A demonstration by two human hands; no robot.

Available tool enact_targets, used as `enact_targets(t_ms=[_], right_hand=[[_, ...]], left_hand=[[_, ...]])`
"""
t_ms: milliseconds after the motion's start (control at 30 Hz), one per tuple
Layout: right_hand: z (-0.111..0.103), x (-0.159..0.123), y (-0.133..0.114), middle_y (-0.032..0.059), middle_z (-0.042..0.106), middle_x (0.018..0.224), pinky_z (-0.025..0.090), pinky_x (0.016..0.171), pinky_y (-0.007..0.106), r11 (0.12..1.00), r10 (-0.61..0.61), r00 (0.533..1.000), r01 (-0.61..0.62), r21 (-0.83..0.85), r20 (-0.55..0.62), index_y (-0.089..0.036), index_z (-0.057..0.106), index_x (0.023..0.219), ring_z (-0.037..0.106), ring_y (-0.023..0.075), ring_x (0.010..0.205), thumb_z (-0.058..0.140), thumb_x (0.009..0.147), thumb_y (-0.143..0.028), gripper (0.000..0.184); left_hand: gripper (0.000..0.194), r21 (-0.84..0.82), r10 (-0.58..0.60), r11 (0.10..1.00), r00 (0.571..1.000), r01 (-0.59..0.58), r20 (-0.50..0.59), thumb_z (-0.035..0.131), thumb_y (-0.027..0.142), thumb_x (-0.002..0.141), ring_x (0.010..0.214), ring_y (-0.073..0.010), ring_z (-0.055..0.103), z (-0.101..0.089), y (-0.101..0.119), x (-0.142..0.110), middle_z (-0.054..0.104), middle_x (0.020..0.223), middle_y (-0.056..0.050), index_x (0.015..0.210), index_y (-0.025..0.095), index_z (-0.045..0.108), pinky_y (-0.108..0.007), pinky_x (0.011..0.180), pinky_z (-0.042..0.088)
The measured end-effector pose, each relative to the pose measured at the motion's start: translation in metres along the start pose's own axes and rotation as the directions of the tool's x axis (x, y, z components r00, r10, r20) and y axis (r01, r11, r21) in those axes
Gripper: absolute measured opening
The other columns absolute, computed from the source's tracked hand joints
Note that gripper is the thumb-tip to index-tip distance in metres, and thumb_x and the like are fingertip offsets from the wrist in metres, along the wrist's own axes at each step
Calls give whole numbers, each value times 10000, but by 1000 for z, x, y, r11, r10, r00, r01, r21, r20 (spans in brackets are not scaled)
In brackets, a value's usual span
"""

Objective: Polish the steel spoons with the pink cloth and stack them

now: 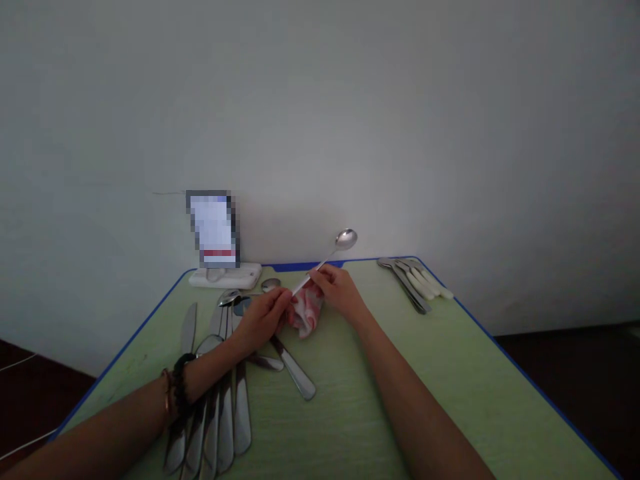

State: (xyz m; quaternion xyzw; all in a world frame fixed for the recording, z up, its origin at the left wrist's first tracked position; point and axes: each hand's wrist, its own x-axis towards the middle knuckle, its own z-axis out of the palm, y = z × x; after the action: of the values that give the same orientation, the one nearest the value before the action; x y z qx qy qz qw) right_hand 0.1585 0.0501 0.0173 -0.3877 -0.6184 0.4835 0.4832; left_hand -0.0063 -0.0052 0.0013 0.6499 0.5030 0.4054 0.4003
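Note:
A long-handled metal spoon is held up over the table, its bowl pointing to the upper right. My right hand pinches its handle about midway, with a pink and white cloth hanging beneath the fingers. My left hand is closed around the handle's lower end, touching the cloth's left side. Below my left hand and forearm lies a spread of metal cutlery, with spoons, forks and a knife partly hidden by the arm. One loose handle points toward me.
At the table's back right lies a group of spoons beside cutlery with cream handles. A lit, blurred screen stands at the back left, above a white base. The green table has a blue edge and meets a wall.

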Motion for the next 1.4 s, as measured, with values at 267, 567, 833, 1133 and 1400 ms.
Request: enact_targets(t_ms=[267, 567, 833, 1133, 1400], right_hand=[[-46, 9, -18, -36, 616, 494, 364, 485, 216, 975, -99, 976, 55, -217, -195, -208, 542, 641, 478, 101, 411, 512, 778, -286, 160], [-134, -4, -50, 40, 690, 651, 351, 592, 271, 622, -172, 935, -142, -770, -311, -220, 737, 714, 560, 165, 577, 548, 773, -281, 207], [-134, -10, -60, 26, 617, 532, 325, 529, 256, 453, 144, 962, -274, -848, -234, -198, 670, 544, 498, 134, 490, 625, 733, -217, 196], [-118, -11, -61, 38, 634, 700, 357, 587, 239, 458, 250, 967, -158, -875, -44, -156, 655, 707, 534, 140, 643, 508, 816, -296, 230], [-93, -14, -65, -3, 569, 632, 360, 562, 238, 635, 336, 918, -54, -770, 212, -179, 669, 762, 475, 121, 584, 490, 793, -393, 280]], left_hand=[[374, 50, 8, 999, 989, -15, 144, 368, 505, 906, 432, -90, 419, 1, 1, -6, 528, 531, 54, 835, 174, 528, -191, 425, 308], [320, 171, 41, 982, 971, -82, 235, 390, 412, 923, 463, -89, 424, 0, 0, -8, 515, 545, 47, 798, 167, 555, -182, 449, 317], [310, 189, 44, 978, 969, -92, 243, 397, 396, 916, 452, -85, 416, -1, 4, -9, 507, 531, 52, 804, 160, 564, -178, 441, 316], [301, 211, 60, 971, 967, -114, 247, 406, 378, 911, 465, -86, 433, -1, 6, -9, 528, 534, 48, 777, 158, 561, -179, 451, 326], [278, 133, 39, 989, 977, -68, 212, 402, 394, 916, 450, -80, 411, 1, 3, -7, 519, 534, 60, 870, 160, 545, -174, 442, 312]])
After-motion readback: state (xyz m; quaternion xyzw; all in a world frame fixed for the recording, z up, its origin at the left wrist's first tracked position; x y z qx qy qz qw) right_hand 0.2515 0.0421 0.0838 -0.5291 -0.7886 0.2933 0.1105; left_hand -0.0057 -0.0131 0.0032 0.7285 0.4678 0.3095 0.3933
